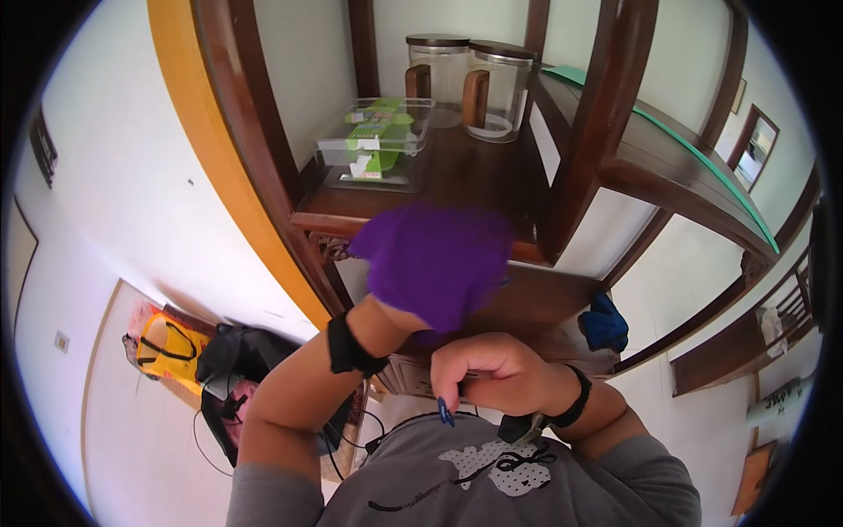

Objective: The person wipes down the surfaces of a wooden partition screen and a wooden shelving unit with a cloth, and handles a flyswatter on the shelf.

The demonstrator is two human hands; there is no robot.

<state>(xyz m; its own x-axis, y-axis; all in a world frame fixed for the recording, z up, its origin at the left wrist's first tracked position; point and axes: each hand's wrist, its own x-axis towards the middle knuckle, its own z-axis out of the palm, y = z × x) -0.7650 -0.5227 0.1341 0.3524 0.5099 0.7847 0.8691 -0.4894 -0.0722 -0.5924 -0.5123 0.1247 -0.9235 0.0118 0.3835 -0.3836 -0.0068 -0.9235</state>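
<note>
A purple cloth [439, 255], slightly blurred, is bunched over and in front of my left hand [397, 316], at the front edge of the dark wooden shelf [479, 180]. My left hand holds the cloth, and its fingers are hidden by it. Close to my chest, my right hand [492, 373] is closed with curled fingers. A small dark blue thing [446, 413] shows at its fingertips, too small to make out. On the shelf stand two lidded glass jars [439, 66] [500, 92] with wooden handles, beside a clear plastic box [373, 145] holding green and white packets.
Dark wooden posts [606, 97] frame the shelf. A higher shelf with a green edge strip [711, 167] is at the right. A dark blue cloth item [603, 323] hangs lower right. On the floor at the left are a yellow bag [167, 356] and black bags [233, 360].
</note>
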